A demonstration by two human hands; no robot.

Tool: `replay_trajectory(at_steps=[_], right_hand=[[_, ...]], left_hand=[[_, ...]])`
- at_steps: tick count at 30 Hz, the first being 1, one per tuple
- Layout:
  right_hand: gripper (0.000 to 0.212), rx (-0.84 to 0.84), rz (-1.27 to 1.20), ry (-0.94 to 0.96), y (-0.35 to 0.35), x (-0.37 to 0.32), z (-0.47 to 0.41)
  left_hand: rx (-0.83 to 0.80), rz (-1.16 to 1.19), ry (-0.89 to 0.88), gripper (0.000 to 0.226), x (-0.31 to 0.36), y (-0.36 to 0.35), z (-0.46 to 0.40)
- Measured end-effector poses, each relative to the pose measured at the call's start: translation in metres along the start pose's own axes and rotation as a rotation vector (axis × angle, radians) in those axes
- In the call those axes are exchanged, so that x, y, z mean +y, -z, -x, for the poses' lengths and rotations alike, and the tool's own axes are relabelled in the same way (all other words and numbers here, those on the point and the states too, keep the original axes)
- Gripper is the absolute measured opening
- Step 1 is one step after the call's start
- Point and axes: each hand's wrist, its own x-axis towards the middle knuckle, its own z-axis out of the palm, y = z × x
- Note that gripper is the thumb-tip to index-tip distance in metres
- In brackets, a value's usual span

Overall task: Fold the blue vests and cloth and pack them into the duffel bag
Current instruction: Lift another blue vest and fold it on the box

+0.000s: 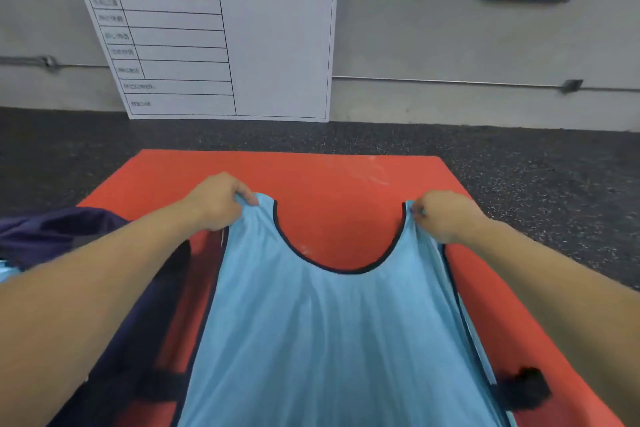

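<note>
head view: left hand [216,199] and right hand [445,217] pinch blue vest [311,340] shoulders

We reach both bare forearms forward, spread apart. Our left hand [216,201] is knuckles-up, its fingers curled and pinched closed. Our right hand [441,215] mirrors it at about the same height, fingers likewise curled and pinched tight.

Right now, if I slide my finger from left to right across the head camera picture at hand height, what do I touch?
Dark navy duffel bag → left hand → light blue vest stretched over the red mat → right hand → speckled dark floor.
</note>
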Motion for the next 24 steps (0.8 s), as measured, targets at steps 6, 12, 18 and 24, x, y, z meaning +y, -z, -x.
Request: replay_trajectory(at_steps=[6, 12, 18, 24], right_hand=[[0.062, 0.137, 0.024, -0.024, 0.036, -0.023, -0.062], [0.06, 0.296, -0.254, 0.311, -0.036, -0.119, -0.003], [0.073, 0.058, -0.255, 0.232, -0.104, -0.106, 0.034], [0.073, 0.038, -0.013, -0.12, -0.09, 0.01, 0.036]], left_hand=[[0.24, -0.207, -0.01, 0.056, 0.016, 0.015, -0.062], [0.122, -0.121, -0.2, 0.051, 0.038, -0.065, -0.016], [-0.019, -0.207, -0.096, 0.088, 0.018, -0.135, 0.038], [0.018, -0.377, -0.02, 0.07, -0.006, -0.12, 0.051]])
